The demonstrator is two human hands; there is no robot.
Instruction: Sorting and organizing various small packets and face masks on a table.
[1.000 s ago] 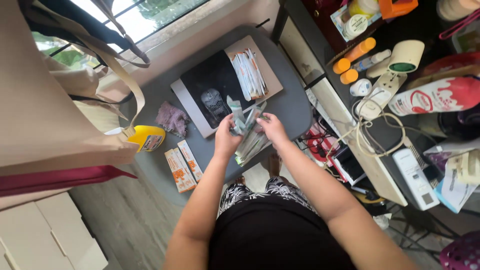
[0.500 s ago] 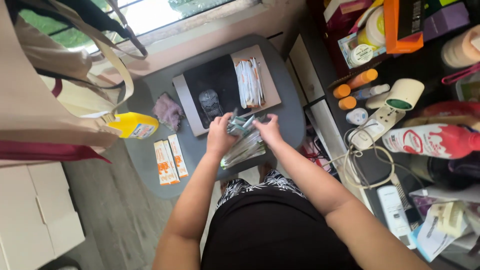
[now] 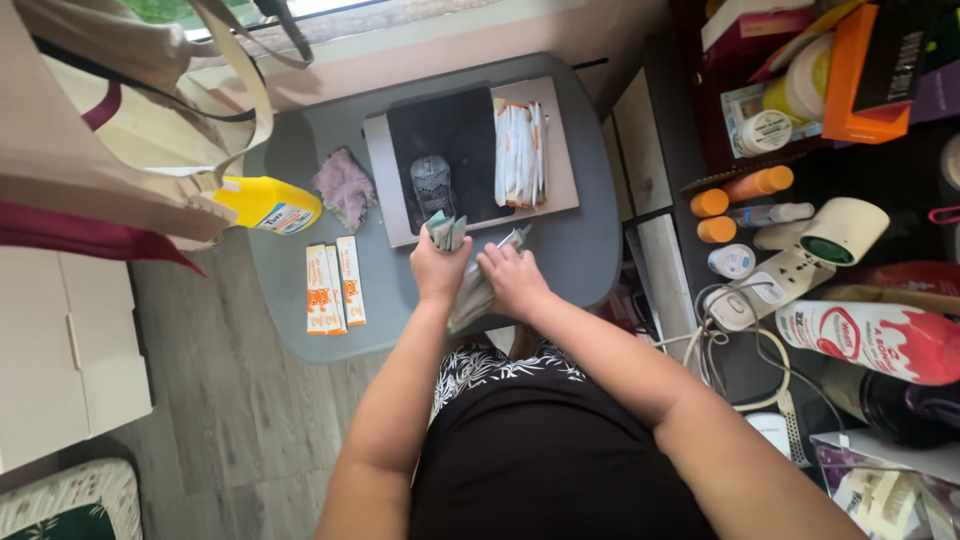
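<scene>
Sachets (image 3: 447, 230) clenched in left hand (image 3: 440, 268); right hand (image 3: 512, 280) pinching more, probably the same kind, near mouse (image 3: 433, 185). Best kept squared, edges aligned, over table (image 3: 575, 250).

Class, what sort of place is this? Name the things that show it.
Probably a cluttered room at home: a small grey table with a computer mouse, a crowded shelf of bottles, and wood-look flooring.

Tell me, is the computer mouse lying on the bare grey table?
No, the computer mouse lies on a black pad, not directly on the grey table.
</scene>
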